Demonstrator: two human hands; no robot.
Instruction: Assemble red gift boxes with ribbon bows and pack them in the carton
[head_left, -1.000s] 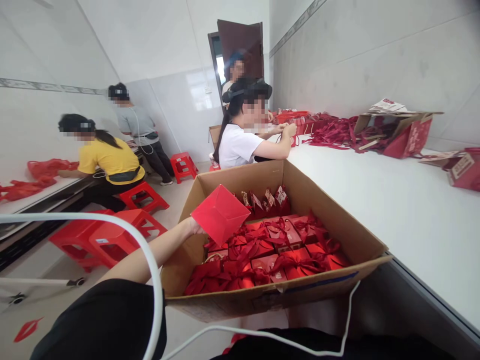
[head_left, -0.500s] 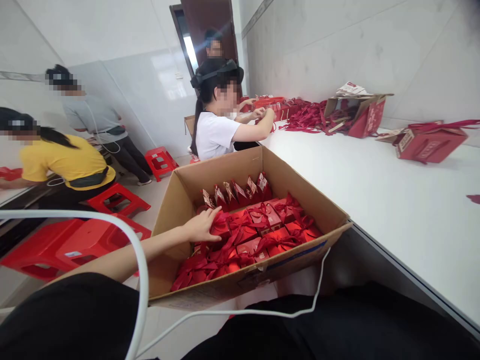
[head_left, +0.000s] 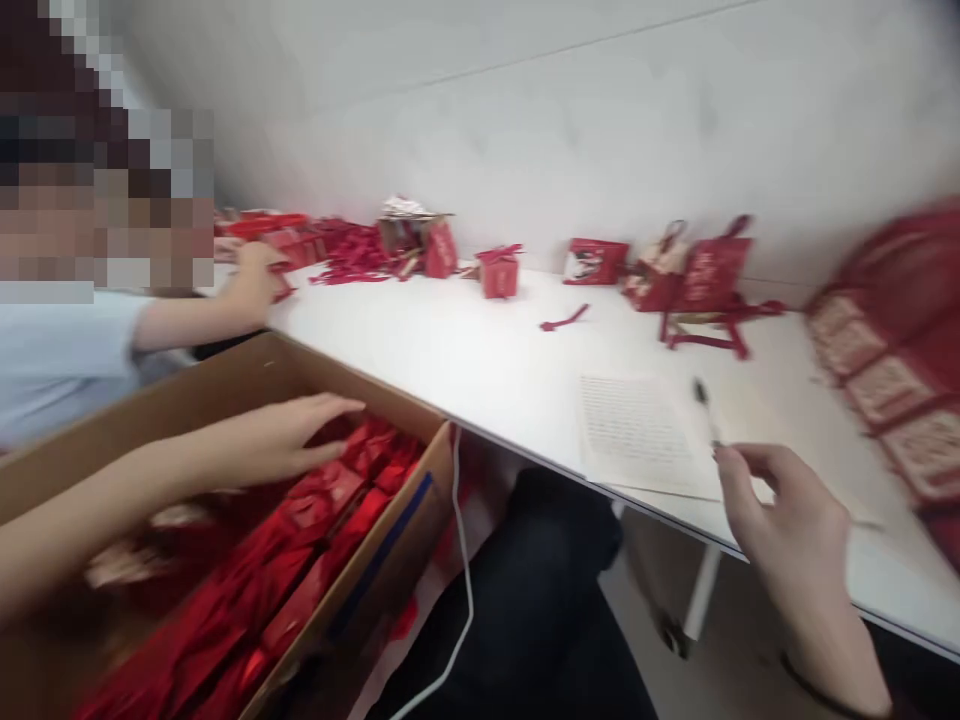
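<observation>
My left hand (head_left: 304, 435) hovers over the cardboard box (head_left: 247, 385), its fingers stretched out and apart. Below it, rows of small red gift boxes (head_left: 307, 515) with dark red ribbons fill the near side of the box; blur hides whether the fingers touch any. Above the white table, my right hand (head_left: 787, 510) pinches a pen (head_left: 706, 408) between thumb and fingers, the pen's dark end pointing up and away. Just left of the pen lies a sheet of paper (head_left: 637, 430) covered in lines of writing.
Along the wall on the white table (head_left: 450, 345) stand a small red box (head_left: 499, 272), red bags (head_left: 712, 270) and a heap of ribbons (head_left: 352, 250). Stacked red packs (head_left: 885, 350) rise at right. A co-worker's arm (head_left: 202, 315) is at left. A white cable (head_left: 466, 570) hangs beside the cardboard box.
The view has swung right and nearer the table. My right hand with the pen and the written sheet have come into view. My left hand has lifted off the red gift boxes.
</observation>
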